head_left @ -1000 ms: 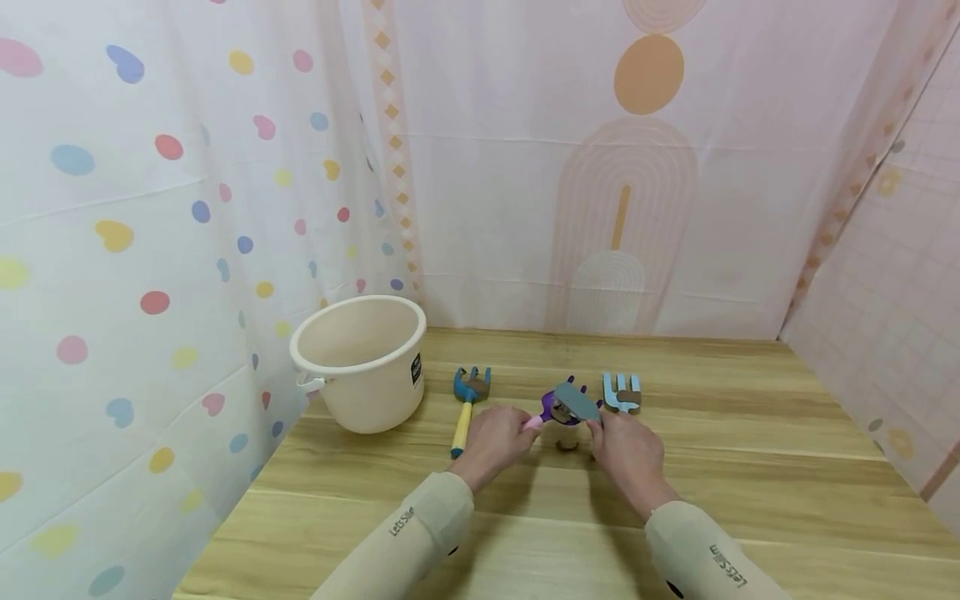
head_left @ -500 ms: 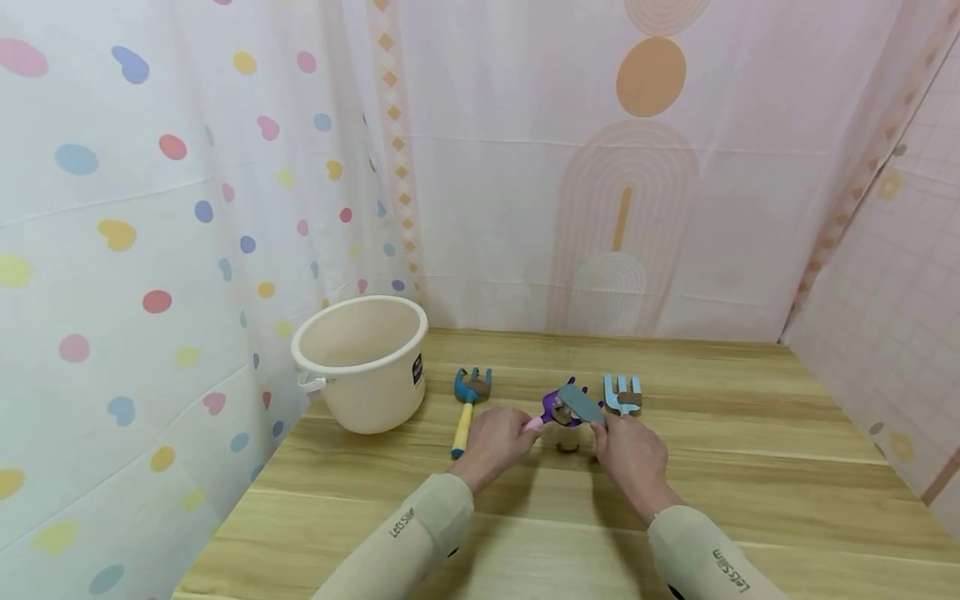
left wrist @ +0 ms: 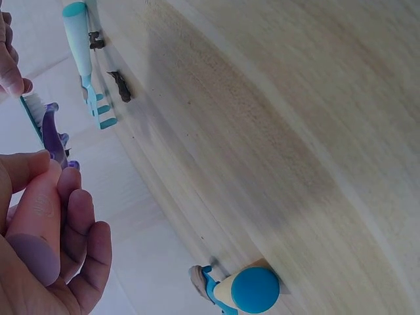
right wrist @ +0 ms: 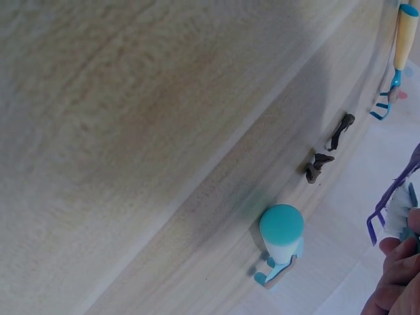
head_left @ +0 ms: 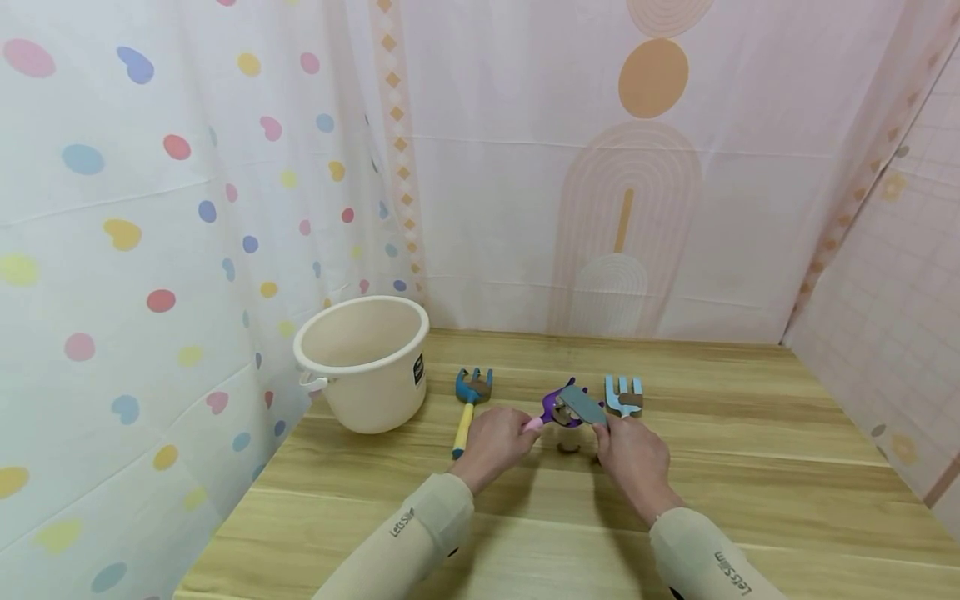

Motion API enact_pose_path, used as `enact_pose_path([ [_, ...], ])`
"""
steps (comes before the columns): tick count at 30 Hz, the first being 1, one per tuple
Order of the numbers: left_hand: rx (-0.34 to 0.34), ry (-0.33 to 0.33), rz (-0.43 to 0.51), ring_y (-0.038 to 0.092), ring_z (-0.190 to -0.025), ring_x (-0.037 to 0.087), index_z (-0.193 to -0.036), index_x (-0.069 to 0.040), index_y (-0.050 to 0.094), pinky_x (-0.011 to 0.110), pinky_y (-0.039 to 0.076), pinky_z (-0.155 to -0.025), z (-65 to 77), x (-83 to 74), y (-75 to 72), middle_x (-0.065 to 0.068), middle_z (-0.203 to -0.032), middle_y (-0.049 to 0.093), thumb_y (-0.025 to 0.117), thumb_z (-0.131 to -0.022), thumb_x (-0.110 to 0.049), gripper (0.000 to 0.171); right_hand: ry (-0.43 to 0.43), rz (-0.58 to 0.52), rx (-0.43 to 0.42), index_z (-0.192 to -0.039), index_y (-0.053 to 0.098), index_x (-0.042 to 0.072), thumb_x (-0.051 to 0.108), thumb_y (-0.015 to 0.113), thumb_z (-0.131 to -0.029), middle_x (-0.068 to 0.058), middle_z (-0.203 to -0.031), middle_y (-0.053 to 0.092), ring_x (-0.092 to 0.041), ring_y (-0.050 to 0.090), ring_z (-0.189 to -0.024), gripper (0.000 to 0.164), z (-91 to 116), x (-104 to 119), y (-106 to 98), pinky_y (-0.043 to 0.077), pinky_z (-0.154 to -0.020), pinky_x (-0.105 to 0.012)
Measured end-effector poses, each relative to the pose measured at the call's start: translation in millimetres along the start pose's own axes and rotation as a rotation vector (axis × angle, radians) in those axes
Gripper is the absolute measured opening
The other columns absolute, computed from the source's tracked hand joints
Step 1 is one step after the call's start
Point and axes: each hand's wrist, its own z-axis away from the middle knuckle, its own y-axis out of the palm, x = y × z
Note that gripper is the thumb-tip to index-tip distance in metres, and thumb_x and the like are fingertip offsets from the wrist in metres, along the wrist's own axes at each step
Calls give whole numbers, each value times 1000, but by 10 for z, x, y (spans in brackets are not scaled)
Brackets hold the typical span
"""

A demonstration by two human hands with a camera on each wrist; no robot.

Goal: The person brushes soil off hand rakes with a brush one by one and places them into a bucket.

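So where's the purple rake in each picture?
Head: purple rake below centre, slightly right, in the left hand.
Left wrist: purple rake along the left edge.
Right wrist: purple rake at the right edge, partly cut off.
Shared landmark: the pale-blue rake, in all three.

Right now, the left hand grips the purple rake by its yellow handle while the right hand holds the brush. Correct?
No: the handle is pink, as the left wrist view shows. The left hand grips the purple rake by it, and the right hand holds the brush.
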Motion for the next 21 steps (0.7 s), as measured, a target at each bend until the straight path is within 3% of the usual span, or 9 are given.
enact_pose_path([
  [6,13,-2,20,40,-46,8,-65,-20,61,25,31,-45,3,12,-1,-9,-49,41,64,-96,-33,34,7,2,10,-100,71,5,29,61,-99,-8,-73,61,-20,49,-54,26,5,-5,0,38,-45,-35],
  [14,11,5,38,39,-45,7,-58,-18,55,24,31,-45,17,45,6,-9,-48,40,61,-98,-34,43,1,1,9,-85,64,8,29,60,-99,-6,-71,58,-20,49,-55,26,-4,-75,-1,40,-46,-36],
  [18,22,1,37,38,-45,7,-59,-18,54,24,30,-44,17,58,-2,-9,-48,38,59,-99,-34,44,-48,-29,-53,-99,70,8,30,61,-99,-8,-78,64,-21,53,-57,23,-6,-62,8,41,-45,-37],
  [21,12,0,30,37,-46,7,-60,-19,55,25,30,-45,10,64,-13,-9,-48,38,59,-98,-34,42,-137,-37,-103,-111,72,8,30,64,-97,-11,-87,69,-22,57,-61,27,4,-16,25,42,-44,-37],
])
